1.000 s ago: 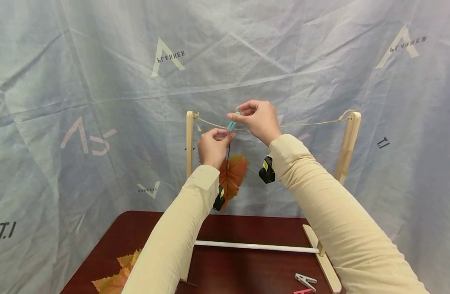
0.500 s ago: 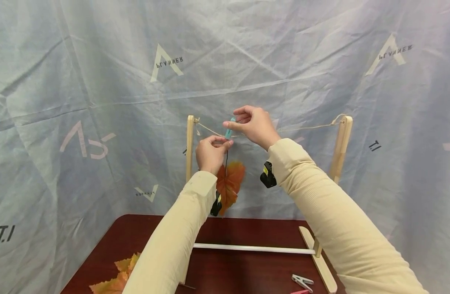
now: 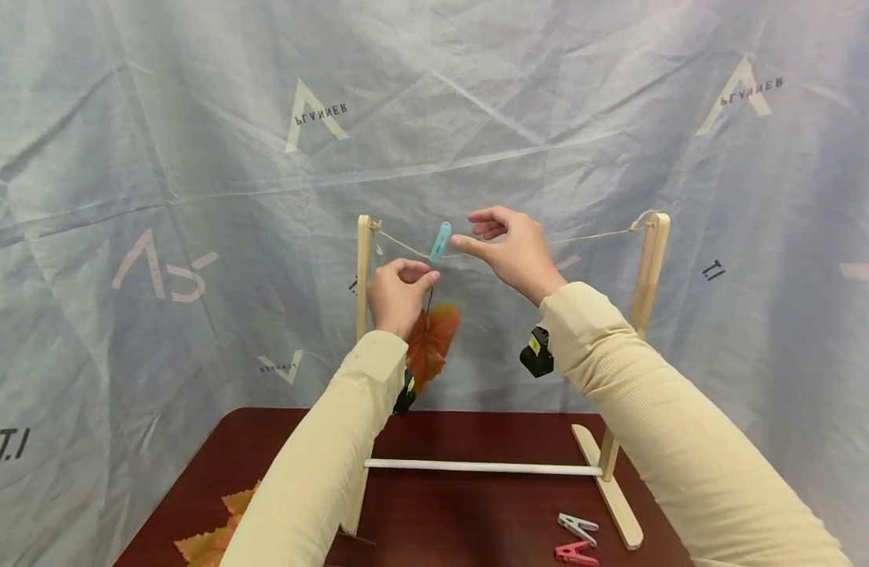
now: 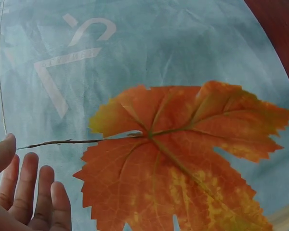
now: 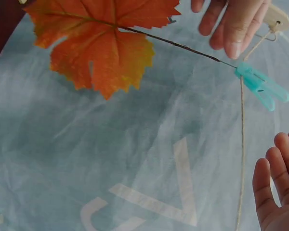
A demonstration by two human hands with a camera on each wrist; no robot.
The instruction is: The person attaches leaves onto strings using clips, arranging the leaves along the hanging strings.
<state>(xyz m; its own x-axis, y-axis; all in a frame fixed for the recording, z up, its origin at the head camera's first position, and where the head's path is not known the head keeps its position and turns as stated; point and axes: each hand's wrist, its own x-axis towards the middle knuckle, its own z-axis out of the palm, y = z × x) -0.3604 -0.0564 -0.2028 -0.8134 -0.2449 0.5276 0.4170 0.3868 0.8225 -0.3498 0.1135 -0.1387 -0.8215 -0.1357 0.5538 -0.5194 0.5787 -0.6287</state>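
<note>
A turquoise clothespin (image 3: 441, 241) sits clipped on the twine (image 5: 242, 144) and grips the thin stem (image 5: 183, 46) of an orange artificial leaf (image 4: 183, 159), which hangs below the line. My right hand (image 3: 519, 248) is just right of the clothespin, apart from it, fingers loosely spread. My left hand (image 3: 399, 295) is just below the clothespin, beside the stem. In the right wrist view, the left fingertips (image 5: 233, 48) lie close to the stem with a small gap. The left wrist view shows its fingers relaxed and holding nothing.
A wooden frame with two posts (image 3: 650, 276) carries the twine, and a white rod (image 3: 484, 468) joins its base. On the dark red table (image 3: 477, 429) lie a white clothespin (image 3: 578, 528), a pink clothespin (image 3: 576, 554) and yellow-orange leaves (image 3: 210, 543), partly behind my left sleeve.
My right hand has let go of the turquoise clothespin and moved right. My left hand has eased slightly away from the stem. The clothespin stays on the twine with the leaf.
</note>
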